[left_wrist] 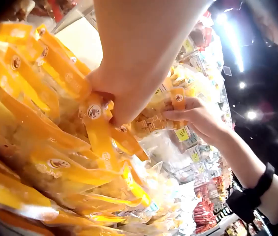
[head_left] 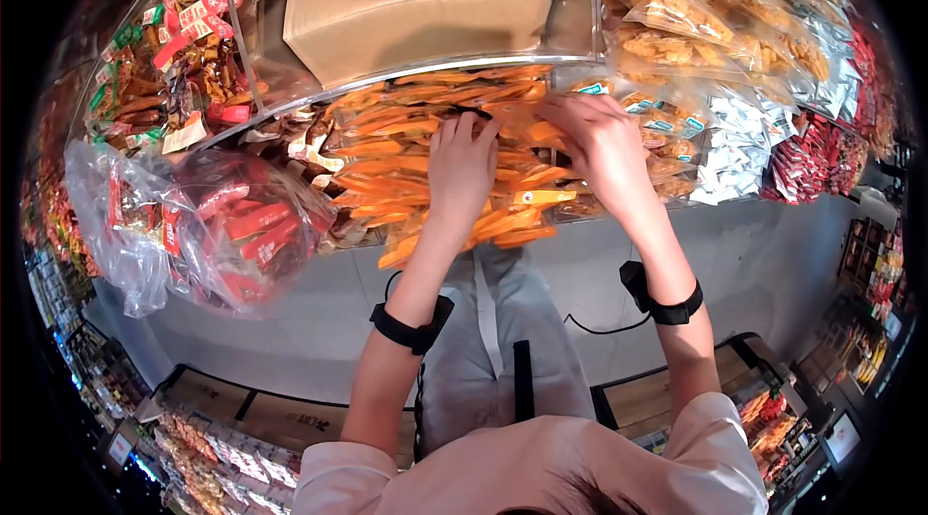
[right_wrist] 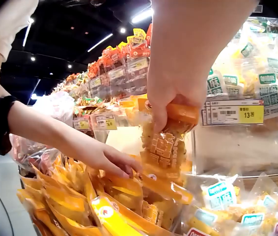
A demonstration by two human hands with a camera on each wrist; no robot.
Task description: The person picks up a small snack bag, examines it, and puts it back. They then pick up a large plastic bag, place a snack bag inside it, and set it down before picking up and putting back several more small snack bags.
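Orange-topped snack packets (head_left: 387,167) stand in dense rows in the bin in front of me. My right hand (head_left: 607,143) is at the right side of these rows. In the right wrist view its thumb and fingers pinch the orange top of a snack packet (right_wrist: 163,147), which hangs upright above the others. My left hand (head_left: 462,162) lies over the middle of the rows, palm down. Its fingers (right_wrist: 122,162) reach onto the packet tops in the right wrist view. An orange packet top (left_wrist: 98,125) lies right at that hand in the left wrist view, with the fingertips partly hidden.
A clear plastic bag (head_left: 208,225) with red packets sits at the left front edge. Behind the rows stands a cardboard box (head_left: 425,17) behind a clear divider. Silver packets (head_left: 730,152) and other bagged snacks (head_left: 677,17) fill bins at the right. A price label (right_wrist: 235,112) faces out.
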